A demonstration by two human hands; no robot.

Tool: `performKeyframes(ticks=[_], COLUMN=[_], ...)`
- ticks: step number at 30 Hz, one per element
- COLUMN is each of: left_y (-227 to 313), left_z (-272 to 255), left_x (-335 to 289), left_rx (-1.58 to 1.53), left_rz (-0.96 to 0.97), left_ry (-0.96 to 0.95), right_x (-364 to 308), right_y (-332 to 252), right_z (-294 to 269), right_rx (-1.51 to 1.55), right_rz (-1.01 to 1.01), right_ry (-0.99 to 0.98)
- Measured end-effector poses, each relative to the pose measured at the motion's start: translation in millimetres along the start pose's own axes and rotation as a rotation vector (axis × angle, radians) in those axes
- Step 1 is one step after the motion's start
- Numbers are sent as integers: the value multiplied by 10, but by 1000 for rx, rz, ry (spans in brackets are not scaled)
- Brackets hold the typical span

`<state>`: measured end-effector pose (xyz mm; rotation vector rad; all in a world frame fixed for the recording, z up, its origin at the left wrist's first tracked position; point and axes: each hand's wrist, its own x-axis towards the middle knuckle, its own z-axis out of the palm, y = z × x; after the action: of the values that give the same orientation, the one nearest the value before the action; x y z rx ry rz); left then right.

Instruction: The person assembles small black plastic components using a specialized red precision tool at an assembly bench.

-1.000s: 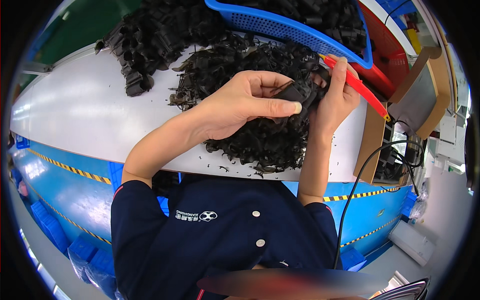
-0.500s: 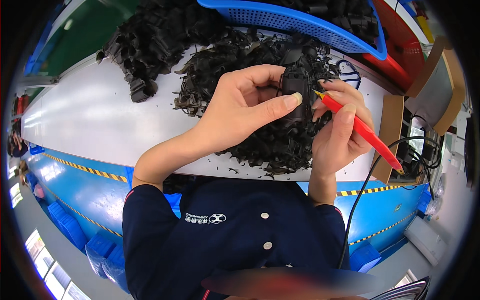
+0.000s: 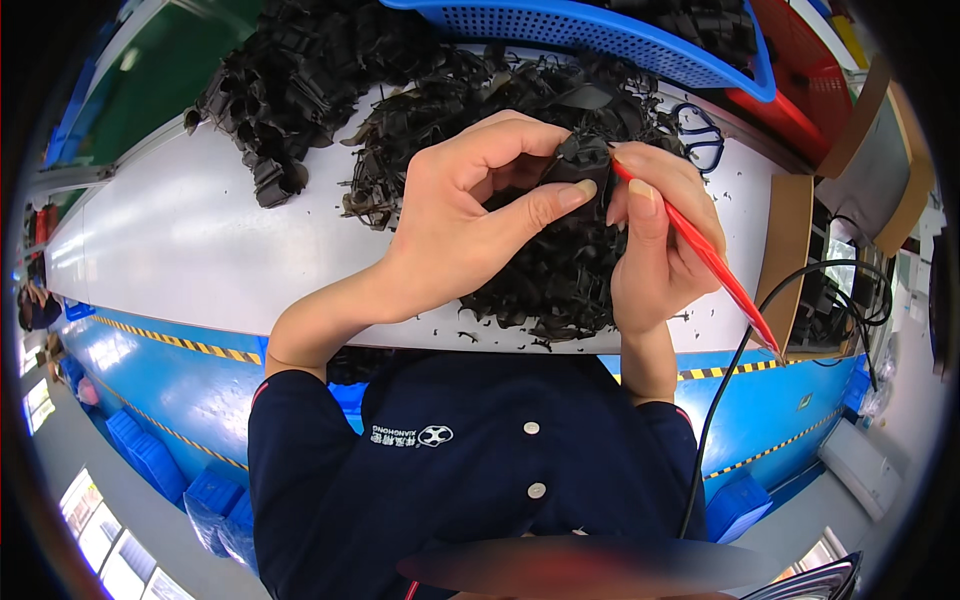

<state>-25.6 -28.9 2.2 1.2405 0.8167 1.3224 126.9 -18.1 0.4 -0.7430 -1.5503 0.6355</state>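
Observation:
My left hand (image 3: 470, 195) is closed around a black moulded plastic part (image 3: 583, 158), thumb along its near side. It is held just above a heap of thin black plastic scraps (image 3: 545, 285). In my right hand (image 3: 665, 235) is a slim red-handled deburring tool (image 3: 715, 262), gripped like a pen. Its handle slants down to the right, and its front end reaches the right side of the part. The tip itself is hard to make out behind the fingers. Fingertips of my right hand are close beside the part.
A pile of similar black parts (image 3: 275, 95) lies at the far left of the white table (image 3: 180, 225). Behind the scraps stands a blue perforated basket (image 3: 560, 30) with black parts. Dark-handled scissors (image 3: 705, 140) lie near it. A cardboard box (image 3: 785, 260) and black cable (image 3: 715, 400) are at the right.
The black part has been tilted, with its end now turned upward. My right hand has shifted slightly left and up, bringing the tool closer to that upper end. Both hands keep their holds.

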Motion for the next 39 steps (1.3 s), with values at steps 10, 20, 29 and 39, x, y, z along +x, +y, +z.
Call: performKeyframes(ticks=[10, 20, 29, 39], left_y=[-99, 62, 242, 287], left_z=[-37, -170, -407, -182], left_x=[45, 118, 108, -3], left_rx=[60, 733, 148, 588], left_rz=[-40, 598, 427, 249], left_ry=[-238, -82, 30, -34], right_x=[57, 100, 111, 33], right_y=[197, 347, 391, 7], right_z=[-66, -77, -47, -77], right_rx=[-305, -441, -415, 518], right_rz=[-329, 26, 222, 146], right_ry=[217, 186, 100, 6])
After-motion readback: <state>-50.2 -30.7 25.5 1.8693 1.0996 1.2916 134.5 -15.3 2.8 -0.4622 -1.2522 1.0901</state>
